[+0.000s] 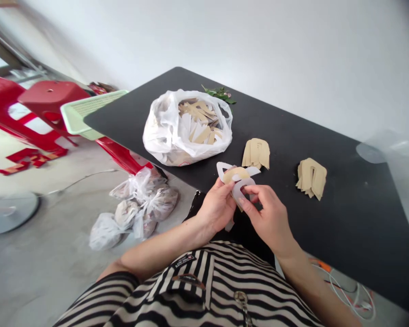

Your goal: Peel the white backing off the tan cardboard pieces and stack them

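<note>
Over the near edge of the black table, my left hand [220, 204] is closed on several curved paper pieces [236, 175], white on one side and tan on the other, fanned out between thumb and fingers. My right hand [267, 215] pinches a white U-shaped paper piece [240, 188] close beside them. Beyond my hands sits a stack of tan U-shaped paper pieces [256, 152]. A second such stack [311, 178] lies further right. To the left, a white plastic bag [163, 136] stands open, full of loose tan and white paper pieces [201, 120].
Green leaves [221, 94] lie behind the bag on the black table [344, 227]. Crumpled clear plastic [378, 147] is at the right end. Red stools [51, 102], a pale green basket [88, 109] and tied plastic bags [139, 204] are at the left. Cables [354, 295] lie below right.
</note>
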Available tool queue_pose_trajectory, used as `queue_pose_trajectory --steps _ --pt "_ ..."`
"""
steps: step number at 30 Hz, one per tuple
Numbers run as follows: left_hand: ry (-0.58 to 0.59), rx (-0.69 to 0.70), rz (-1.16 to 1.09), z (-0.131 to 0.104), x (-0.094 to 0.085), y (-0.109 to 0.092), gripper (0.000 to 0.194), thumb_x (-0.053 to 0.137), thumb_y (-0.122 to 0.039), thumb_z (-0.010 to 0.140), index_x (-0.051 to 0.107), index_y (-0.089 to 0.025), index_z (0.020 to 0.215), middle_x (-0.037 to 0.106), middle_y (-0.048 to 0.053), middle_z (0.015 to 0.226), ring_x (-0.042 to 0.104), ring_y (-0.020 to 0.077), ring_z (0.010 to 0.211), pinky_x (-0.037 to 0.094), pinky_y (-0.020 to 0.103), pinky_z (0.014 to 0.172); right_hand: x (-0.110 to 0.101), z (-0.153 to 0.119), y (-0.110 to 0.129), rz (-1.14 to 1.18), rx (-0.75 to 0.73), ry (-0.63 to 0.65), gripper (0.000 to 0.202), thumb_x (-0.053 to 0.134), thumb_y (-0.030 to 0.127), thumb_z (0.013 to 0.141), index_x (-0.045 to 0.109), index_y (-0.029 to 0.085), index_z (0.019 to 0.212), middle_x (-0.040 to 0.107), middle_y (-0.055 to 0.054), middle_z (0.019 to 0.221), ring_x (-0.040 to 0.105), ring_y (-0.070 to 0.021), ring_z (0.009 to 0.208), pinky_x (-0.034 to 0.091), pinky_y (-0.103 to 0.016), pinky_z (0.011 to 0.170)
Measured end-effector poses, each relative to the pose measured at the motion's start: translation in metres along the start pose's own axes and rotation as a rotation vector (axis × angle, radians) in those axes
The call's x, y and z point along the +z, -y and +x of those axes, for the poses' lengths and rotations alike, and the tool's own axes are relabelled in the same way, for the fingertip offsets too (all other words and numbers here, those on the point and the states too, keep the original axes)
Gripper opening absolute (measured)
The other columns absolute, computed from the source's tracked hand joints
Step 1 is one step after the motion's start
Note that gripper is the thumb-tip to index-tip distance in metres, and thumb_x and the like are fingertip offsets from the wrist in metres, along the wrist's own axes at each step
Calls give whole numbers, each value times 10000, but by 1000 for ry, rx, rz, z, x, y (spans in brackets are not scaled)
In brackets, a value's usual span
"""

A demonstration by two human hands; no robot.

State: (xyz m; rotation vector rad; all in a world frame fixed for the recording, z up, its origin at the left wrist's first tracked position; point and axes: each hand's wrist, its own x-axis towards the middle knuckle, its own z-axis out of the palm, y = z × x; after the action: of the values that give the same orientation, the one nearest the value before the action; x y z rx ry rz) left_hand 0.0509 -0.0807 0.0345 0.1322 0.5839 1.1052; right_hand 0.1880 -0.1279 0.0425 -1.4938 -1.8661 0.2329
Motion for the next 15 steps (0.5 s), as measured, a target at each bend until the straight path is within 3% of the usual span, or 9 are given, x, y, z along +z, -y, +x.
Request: queue_pose_trajectory --steps 8,15 --pt "149 1 3 -15 7 6 464 630 -158 917 619 -196 1379 735 87 1226 630 250 1256 442 394 1121 21 -3 -2 73 146 -84 334 699 466 919 561 223 1104 655 -61 1008 649 -213 890 558 -363 788" --pt "205 -30 48 -15 9 10 500 618 -199 942 577 -213 1441 695 75 1338 571 230 1340 363 371 1192 6 -8 2 73 110 -112 117 610 291 979 598 236 1081 692 -48 996 674 -188 905 555 -336 824"
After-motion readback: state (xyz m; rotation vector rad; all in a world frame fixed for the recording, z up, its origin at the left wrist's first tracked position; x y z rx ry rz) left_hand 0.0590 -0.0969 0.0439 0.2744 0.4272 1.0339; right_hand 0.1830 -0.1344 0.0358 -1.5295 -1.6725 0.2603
